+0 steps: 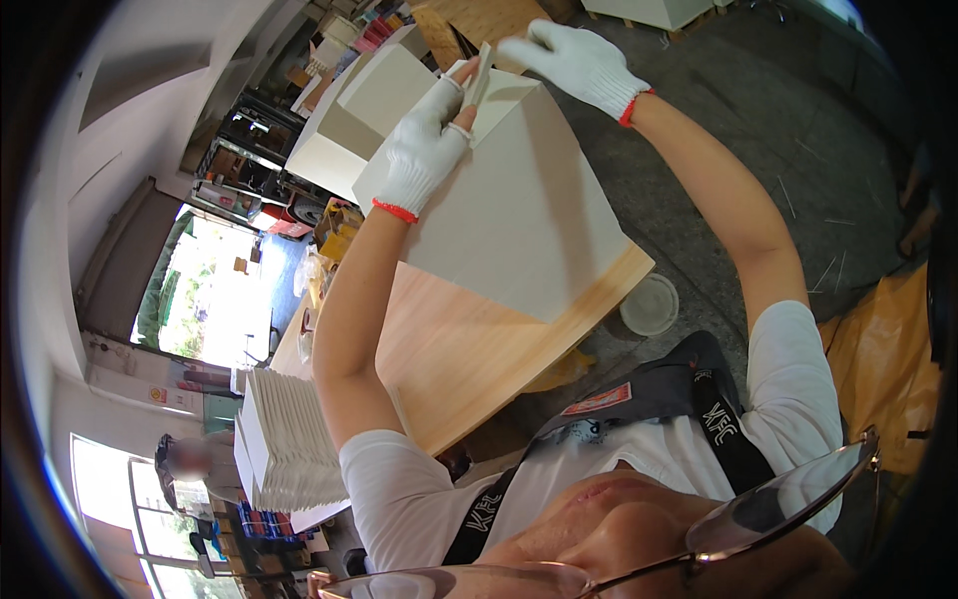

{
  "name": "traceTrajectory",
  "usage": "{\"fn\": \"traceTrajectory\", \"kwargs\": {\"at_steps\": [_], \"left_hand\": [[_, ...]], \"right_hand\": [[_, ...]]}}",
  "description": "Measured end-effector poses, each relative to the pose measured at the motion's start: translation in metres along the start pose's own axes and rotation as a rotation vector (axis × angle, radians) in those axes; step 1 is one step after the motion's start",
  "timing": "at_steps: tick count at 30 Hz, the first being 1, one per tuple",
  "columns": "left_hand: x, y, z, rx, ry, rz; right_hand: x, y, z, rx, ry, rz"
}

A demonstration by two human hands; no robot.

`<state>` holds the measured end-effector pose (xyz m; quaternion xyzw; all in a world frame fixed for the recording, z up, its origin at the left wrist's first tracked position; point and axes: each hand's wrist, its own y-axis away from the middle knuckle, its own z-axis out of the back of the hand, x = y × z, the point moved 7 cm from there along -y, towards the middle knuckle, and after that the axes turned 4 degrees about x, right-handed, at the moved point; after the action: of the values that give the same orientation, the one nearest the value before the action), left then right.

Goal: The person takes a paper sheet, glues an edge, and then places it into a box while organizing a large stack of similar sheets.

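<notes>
My left hand (424, 145), in a white knit glove with red cuff and bare fingertips, grips a narrow pale strip (482, 80) that stands up from the far end of a large pale board (509, 225). Whether the strip is part of that board or a separate piece I cannot make out. To its right, my right hand (579, 65) is raised in a matching glove, apart from the strip. Motion smears its fingertips, so their closing does not show. The pale board lies on a light wooden table (439, 329) and reaches over its far side.
Several stacked pale boards (289, 439) stand at the table's near left. Beyond the left hand sit large pale blocks (374, 95). A round whitish tub (650, 304) is on the floor by the table's right edge. Another person (200, 464) is at lower left.
</notes>
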<state>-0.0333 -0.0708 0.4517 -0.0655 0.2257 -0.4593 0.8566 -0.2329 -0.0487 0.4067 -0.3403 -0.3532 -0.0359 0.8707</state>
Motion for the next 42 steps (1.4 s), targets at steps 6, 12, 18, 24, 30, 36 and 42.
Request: {"fn": "traceTrajectory", "kwargs": {"at_steps": [6,12,18,24,30,36,42], "left_hand": [[-0.003,-0.009,-0.001,0.034,-0.037,0.064],[0.013,-0.023,-0.008,-0.013,-0.218,0.061],[0.009,-0.021,-0.008,-0.048,-0.164,0.066],[0.035,-0.027,-0.004,0.023,0.152,0.024],[0.019,-0.021,-0.014,0.062,0.324,0.118],[0.023,-0.026,-0.010,0.064,0.229,0.031],[0.013,-0.018,-0.006,-0.051,0.354,-0.051]], "right_hand": [[0.020,0.013,-0.005,0.289,0.324,0.068],[0.035,0.000,-0.004,0.165,0.362,0.350],[0.039,-0.011,-0.012,0.131,0.009,0.283],[0.027,0.002,-0.021,0.093,-0.263,0.055],[0.025,0.007,-0.018,0.046,-0.270,0.054],[0.021,0.007,-0.021,0.000,-0.286,0.057],[0.021,0.007,-0.021,0.011,-0.263,0.056]]}}
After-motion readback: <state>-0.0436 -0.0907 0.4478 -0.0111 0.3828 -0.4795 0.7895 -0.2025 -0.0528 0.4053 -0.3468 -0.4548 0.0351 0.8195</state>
